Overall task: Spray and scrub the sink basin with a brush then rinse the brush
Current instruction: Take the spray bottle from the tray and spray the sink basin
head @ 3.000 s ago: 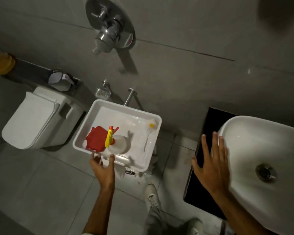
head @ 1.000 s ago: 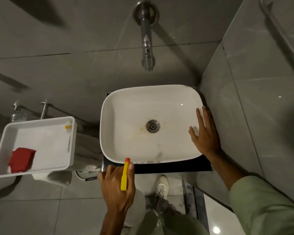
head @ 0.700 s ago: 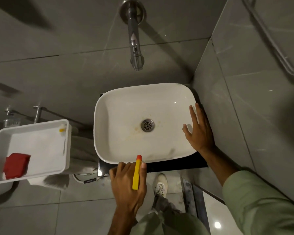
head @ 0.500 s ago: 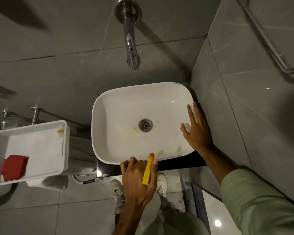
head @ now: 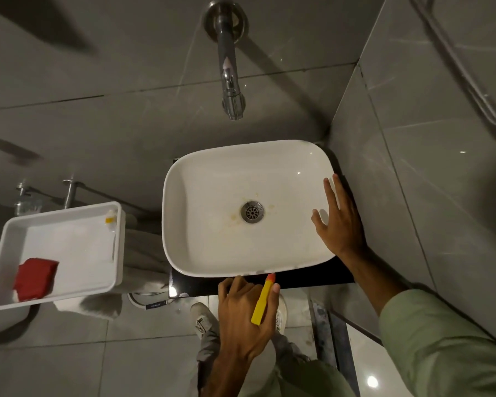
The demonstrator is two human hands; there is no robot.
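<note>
- While the left hand [head: 242, 316] is wrapping its fingers around a spray bottle [head: 262, 299], only the bottle's yellow sprayer head and orange nozzle tip are showing, and the nozzle is pointing toward the near rim of the sink basin [head: 212, 253].
- The bottle's body is staying hidden under the hand, just near of the basin and above the floor.
- The right hand [head: 338, 222] is lying flat with fingers spread, resting on the right rim of the basin and holding nothing.
- The white basin is sitting on a dark counter [head: 312, 277], with yellowish stains showing around the metal drain [head: 252, 212] in its middle.
- A chrome wall spout [head: 231, 81] is hanging over the far side of the basin; no water is visibly running from it.
- To the left, well apart from the basin, a white tray [head: 5, 245] is holding a red cloth [head: 35, 279] in its near left corner.
- A pale brush [head: 111, 230] with a yellow band is lying along the tray's right wall.
</note>
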